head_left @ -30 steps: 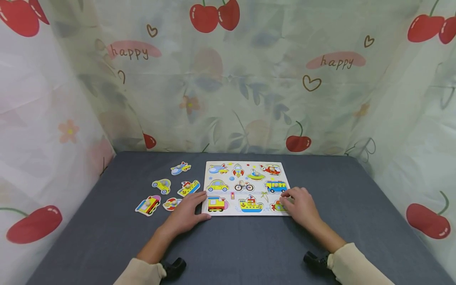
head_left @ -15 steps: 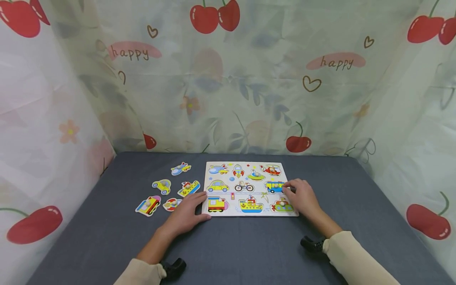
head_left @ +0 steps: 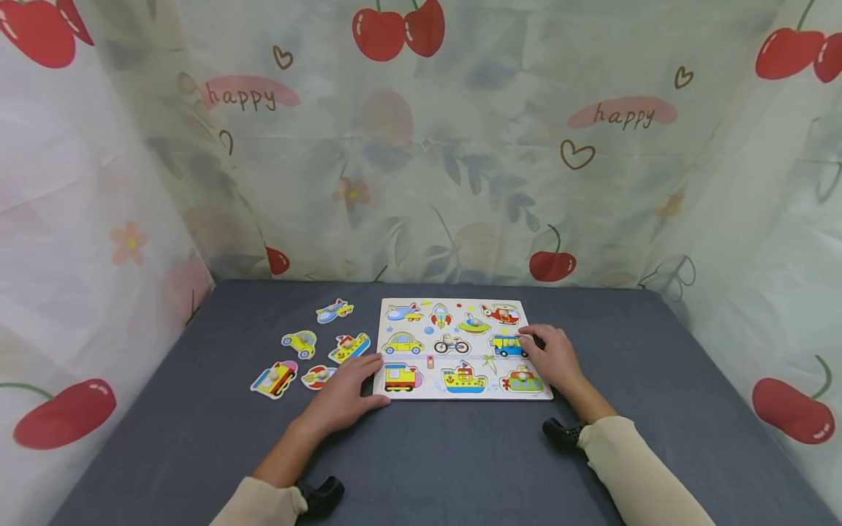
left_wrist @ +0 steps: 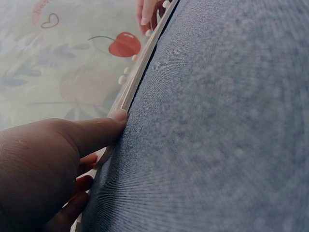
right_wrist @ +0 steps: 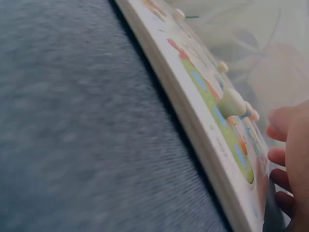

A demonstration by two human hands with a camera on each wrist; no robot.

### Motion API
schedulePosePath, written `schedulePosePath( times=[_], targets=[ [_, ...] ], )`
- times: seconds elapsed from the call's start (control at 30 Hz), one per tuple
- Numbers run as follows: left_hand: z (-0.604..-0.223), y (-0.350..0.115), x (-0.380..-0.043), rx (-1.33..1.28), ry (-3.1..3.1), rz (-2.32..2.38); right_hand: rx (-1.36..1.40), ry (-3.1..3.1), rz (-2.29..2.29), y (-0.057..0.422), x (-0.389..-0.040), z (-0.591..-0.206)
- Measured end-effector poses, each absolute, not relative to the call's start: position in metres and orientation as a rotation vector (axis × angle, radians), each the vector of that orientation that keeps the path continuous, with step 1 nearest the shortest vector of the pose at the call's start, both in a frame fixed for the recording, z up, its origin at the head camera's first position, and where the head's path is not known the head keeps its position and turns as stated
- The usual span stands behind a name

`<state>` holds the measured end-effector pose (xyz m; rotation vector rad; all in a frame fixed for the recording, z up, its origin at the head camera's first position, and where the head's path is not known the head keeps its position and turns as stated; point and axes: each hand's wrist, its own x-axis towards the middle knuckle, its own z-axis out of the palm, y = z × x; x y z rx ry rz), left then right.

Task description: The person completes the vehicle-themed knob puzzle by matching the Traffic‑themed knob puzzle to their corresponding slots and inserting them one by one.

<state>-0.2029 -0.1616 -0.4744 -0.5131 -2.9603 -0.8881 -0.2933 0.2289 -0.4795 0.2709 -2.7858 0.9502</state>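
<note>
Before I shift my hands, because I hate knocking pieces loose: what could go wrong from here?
In the head view, your left hand partly hides the rocket piece, so lifting carelessly might knock it. Your right hand is very near the bus piece; a brush could unseat it. If the left hand lets go, the puzzle board may slide on the grey cloth.

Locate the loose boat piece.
In the head view, the loose boat piece lies on the table, left of the puzzle board and right of the loose car piece.
</note>
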Motion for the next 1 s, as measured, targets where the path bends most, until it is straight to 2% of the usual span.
schedulePosePath(
  times=[0.3, 1.0],
  targets=[
    [-0.4734, -0.1630, -0.2013, -0.541, -2.944, -0.894, 0.210, -2.834, 0.945, 0.2263, -0.3034, -0.4844],
    [-0.4730, -0.1624, -0.2033, -0.551, -2.950, -0.872, 0.218, -2.898, 0.920, 0.2361, -0.2981, -0.4838]
  ],
)
